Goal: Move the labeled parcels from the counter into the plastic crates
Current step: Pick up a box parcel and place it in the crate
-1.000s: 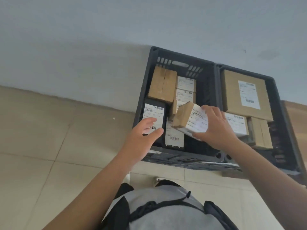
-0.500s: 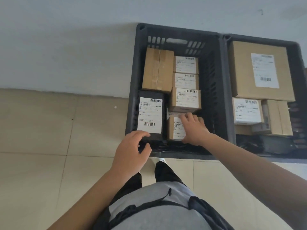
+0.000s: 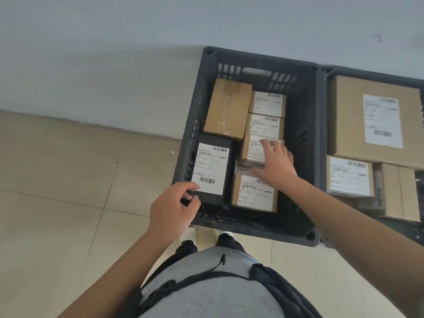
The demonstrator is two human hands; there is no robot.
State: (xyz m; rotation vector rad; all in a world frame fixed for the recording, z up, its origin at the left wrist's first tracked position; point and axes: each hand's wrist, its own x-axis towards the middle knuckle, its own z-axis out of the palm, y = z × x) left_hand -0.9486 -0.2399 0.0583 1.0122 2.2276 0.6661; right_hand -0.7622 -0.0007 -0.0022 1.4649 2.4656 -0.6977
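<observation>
The right hand [image 3: 274,165] is lying flat and loose, gripping nothing, on a small brown parcel [image 3: 253,150] in the near crate [image 3: 312,157], probably pressing it level among its neighbours. The left hand [image 3: 171,207] is pinching the near corner of the black parcel [image 3: 212,169], seemingly nudging it against the crate's left wall so the row packs tight. A second crate [image 3: 323,125] is sitting just right, touching the first, with a large box [image 3: 348,118] inside. Both are standing on a beige tiled floor [image 3: 68,191] against a pale wall [image 3: 114,53]. No counter is showing.
</observation>
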